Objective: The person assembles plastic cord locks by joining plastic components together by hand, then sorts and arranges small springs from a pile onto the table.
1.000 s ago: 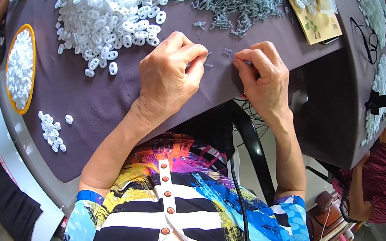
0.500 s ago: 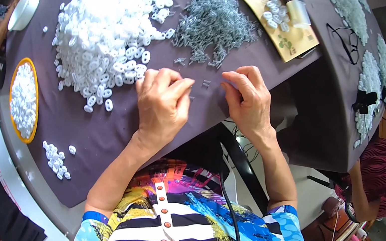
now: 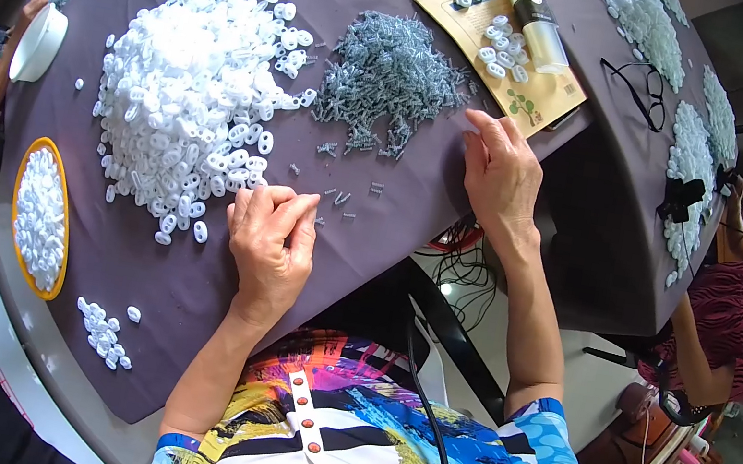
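Note:
My left hand (image 3: 271, 250) is closed, thumb and fingers pinched together at the right edge of a large heap of white oval plastic pieces with holes (image 3: 179, 95). Whatever is in the pinch is too small or hidden. My right hand (image 3: 508, 181) hovers by the near corner of a tan envelope (image 3: 544, 104), its fingers bent and the thumb close to them; anything between them cannot be made out. Between my hands a few small metal springs (image 3: 376, 189) lie loose on the dark cloth. Behind them is a grey heap of springs (image 3: 391, 80).
A yellow-rimmed basket of white pieces (image 3: 17, 215) and a small cluster (image 3: 102, 335) lie left. A clear tube (image 3: 545, 46) and white pieces rest on the envelope. Glasses (image 3: 650, 96) lie right. A person's hand (image 3: 35, 9) is by a white bowl (image 3: 39, 43); another person sits right.
My right hand has moved right, away from the loose springs, toward the envelope. My left hand has shifted left and nearer me, uncovering several springs. The whole view has shifted slightly.

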{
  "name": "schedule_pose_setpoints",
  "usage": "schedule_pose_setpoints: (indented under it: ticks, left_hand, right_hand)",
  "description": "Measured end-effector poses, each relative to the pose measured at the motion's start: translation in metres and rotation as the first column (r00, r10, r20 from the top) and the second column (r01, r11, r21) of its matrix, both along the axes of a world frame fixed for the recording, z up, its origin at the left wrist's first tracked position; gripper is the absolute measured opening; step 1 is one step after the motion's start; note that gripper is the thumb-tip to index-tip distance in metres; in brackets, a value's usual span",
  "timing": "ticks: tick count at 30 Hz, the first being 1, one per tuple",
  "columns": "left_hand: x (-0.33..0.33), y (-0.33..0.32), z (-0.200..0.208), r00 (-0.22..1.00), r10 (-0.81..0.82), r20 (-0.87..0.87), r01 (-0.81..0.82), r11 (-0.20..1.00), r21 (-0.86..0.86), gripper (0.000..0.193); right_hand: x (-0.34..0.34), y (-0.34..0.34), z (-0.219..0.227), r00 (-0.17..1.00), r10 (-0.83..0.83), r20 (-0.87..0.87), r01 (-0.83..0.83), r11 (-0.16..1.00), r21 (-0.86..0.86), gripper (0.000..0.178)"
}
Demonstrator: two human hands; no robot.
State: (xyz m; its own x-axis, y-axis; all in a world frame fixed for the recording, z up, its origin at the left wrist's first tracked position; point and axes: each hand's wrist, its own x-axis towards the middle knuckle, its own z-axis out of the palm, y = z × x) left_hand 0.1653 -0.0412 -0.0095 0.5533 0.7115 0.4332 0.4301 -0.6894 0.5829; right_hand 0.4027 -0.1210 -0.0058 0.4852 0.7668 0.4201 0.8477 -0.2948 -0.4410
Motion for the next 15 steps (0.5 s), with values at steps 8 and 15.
schedule_pose_setpoints:
  ticks: [8,15]
  left_hand:
    - [0.0,-0.002,-0.001,1.0,0.0,-0.029,0.0,1.0,-0.002,0.018]
    - [0.001,-0.002,0.001,0.999,0.005,-0.038,-0.006,1.0,-0.016,0.017]
  right_hand:
    - [0.014,0.01,0.004,0.985,-0.149,0.082,0.158,0.98,-0.119,0.022]
    - [0.02,0.007,0.0,0.983,-0.165,0.075,0.174,0.977,-0.123,0.018]
